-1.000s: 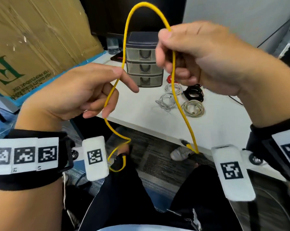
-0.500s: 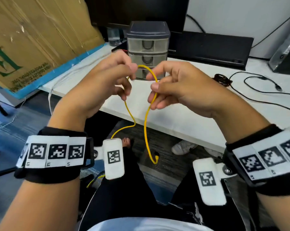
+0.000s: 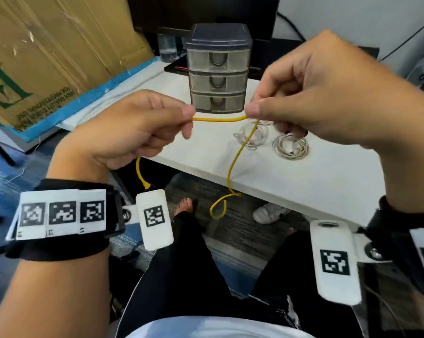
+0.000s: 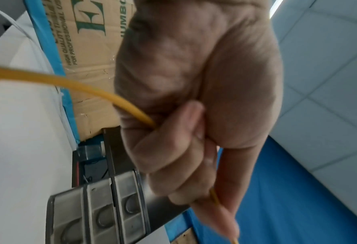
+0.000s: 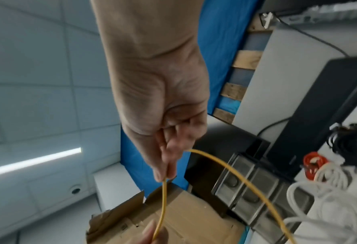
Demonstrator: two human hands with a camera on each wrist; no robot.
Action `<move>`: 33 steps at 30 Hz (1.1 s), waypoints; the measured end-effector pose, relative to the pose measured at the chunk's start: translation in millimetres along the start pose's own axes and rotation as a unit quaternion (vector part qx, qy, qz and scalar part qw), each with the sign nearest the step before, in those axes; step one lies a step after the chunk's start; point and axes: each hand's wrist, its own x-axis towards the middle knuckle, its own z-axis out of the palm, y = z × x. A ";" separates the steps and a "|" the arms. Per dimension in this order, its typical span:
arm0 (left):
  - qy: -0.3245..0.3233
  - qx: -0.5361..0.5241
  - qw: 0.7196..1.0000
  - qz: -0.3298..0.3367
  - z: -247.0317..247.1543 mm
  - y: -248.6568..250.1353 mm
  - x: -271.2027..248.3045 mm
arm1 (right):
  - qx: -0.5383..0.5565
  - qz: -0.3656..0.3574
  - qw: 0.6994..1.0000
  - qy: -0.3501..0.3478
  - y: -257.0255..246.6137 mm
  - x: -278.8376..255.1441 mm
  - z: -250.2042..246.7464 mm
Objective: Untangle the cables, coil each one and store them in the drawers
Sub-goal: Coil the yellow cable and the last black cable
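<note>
Yellow cable stretches in a short level span across the middle of the frame, pinched at one end by my left hand and at the other by my right hand, thumb against forefinger on each. From my right pinch the cable hangs down past the white table edge and curls into a small loop at lower centre. Behind the span, at upper centre, stands the grey drawer unit, its three drawers closed. Two coiled white cables lie on the table right of centre.

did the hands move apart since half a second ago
Yes. The left hand and right hand now flank the drawer unit, stretching the yellow cable across its bottom drawer.
</note>
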 end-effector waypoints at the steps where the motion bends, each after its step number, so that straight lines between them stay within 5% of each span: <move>1: 0.006 -0.020 1.000 0.002 -2.1 -0.3 0.2 | -0.024 -0.006 1.000 0.009 1.2 0.4 -1.0; 6: 0.032 -0.174 0.983 0.054 -1.5 4.7 2.8 | -0.065 -0.041 0.997 0.029 14.8 10.7 14.7; 13: 0.026 -0.282 0.950 0.129 32.0 6.5 23.2 | 0.121 0.002 0.993 0.004 27.9 12.5 55.7; 17: 0.108 -0.351 0.913 0.177 46.1 7.5 33.6 | 0.076 -0.007 0.992 -0.099 18.3 7.2 72.5; 22: 0.193 -0.226 0.940 0.169 51.8 3.7 39.4 | 0.058 -0.054 0.986 -0.147 3.7 6.3 60.8; 26: 0.122 -0.098 0.980 0.124 59.2 -5.8 40.0 | 0.107 -0.091 0.990 -0.017 8.1 13.7 29.6; 33: -0.039 -0.214 0.974 0.067 55.6 -12.7 32.6 | 0.214 -0.020 0.970 0.112 32.8 14.8 40.6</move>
